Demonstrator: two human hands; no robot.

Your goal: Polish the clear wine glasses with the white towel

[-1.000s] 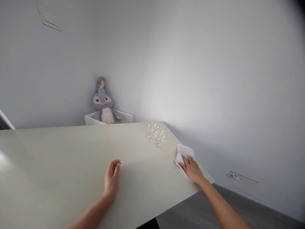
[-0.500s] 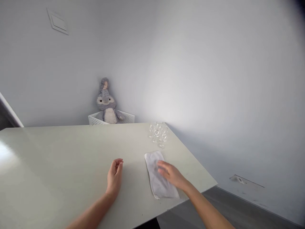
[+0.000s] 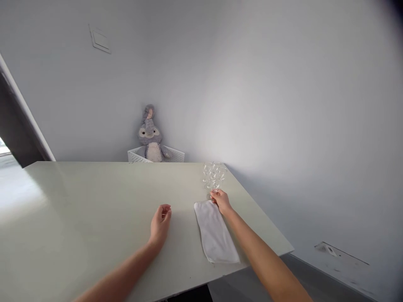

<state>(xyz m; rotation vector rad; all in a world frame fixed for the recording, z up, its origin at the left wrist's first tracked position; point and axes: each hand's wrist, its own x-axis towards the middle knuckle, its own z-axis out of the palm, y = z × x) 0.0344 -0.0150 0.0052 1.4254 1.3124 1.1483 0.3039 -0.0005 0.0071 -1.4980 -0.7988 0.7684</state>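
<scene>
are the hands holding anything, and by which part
The right hand is at the stem of the nearest glass; a grip cannot be told. The left hand looks empty.

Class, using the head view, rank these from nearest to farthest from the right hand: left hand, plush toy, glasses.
1. Glasses: at the right hand's fingertips.
2. Left hand: to its left.
3. Plush toy: beyond the table's far edge.

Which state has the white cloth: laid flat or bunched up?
Laid flat: the white cloth lies long and mostly smooth on the table. Whether it is folded, I cannot tell.
</scene>
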